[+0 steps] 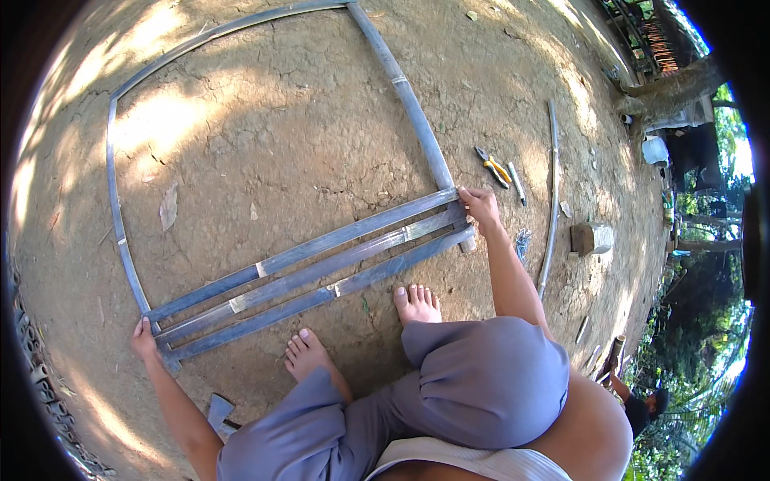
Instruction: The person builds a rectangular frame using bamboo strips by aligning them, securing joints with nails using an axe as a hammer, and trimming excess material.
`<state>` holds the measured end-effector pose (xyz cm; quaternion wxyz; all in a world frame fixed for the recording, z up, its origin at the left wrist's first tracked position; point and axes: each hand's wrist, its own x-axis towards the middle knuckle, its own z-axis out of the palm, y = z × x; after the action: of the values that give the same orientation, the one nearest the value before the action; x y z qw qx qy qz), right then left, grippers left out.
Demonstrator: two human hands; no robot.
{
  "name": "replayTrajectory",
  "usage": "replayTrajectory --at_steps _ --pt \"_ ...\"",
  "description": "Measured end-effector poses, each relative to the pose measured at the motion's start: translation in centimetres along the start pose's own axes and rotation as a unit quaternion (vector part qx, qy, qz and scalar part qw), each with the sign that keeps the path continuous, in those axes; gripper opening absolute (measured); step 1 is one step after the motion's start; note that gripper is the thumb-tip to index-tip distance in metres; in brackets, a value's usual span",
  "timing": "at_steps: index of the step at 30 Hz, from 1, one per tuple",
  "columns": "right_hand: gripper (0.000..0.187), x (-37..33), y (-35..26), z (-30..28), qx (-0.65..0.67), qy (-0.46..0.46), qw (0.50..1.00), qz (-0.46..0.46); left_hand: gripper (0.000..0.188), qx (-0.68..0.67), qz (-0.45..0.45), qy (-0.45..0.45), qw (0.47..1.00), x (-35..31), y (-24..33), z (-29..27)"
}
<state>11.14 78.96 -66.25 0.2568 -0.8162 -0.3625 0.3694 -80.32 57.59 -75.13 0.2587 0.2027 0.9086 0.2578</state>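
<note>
Three split bamboo slats lie side by side across the near ends of a bamboo frame on the ground. The farthest is a grey bamboo slat [325, 240], and my two hands are at its opposite ends. My left hand [144, 340] pinches its left end, over the frame's left side strip [120, 228]. At the right end, my right hand [481, 208] has its fingers closed on the slat, above the frame's right side strip [413, 112]. Nearer my feet are the middle slat [313, 276] and the nearest slat [385, 271]. A far strip [224, 30] joins the sides.
Right of the frame lie pliers [493, 168], a pen-like marker [517, 184], a wire bundle [523, 244], a long bamboo strip [553, 192] and a wood block [592, 239]. A metal blade [218, 411] rests by my left forearm. Another person [644, 410] is at the far right.
</note>
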Motion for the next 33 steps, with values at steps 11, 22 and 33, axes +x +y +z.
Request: replayTrajectory --at_steps 11,22,33 --pt "0.031 -0.5 -0.3 0.6 0.014 -0.017 0.999 0.033 0.039 0.000 -0.030 0.000 1.000 1.0 -0.9 -0.5" --pt "0.023 -1.2 -0.7 1.7 0.115 -0.062 0.991 -0.041 0.045 -0.264 -0.021 -0.013 0.964 1.6 -3.2 -3.0" --pt "0.023 -3.9 2.3 -2.0 0.283 -0.126 0.945 -0.104 0.049 -0.343 -0.025 0.002 0.939 -5.6 -0.4 -4.9"
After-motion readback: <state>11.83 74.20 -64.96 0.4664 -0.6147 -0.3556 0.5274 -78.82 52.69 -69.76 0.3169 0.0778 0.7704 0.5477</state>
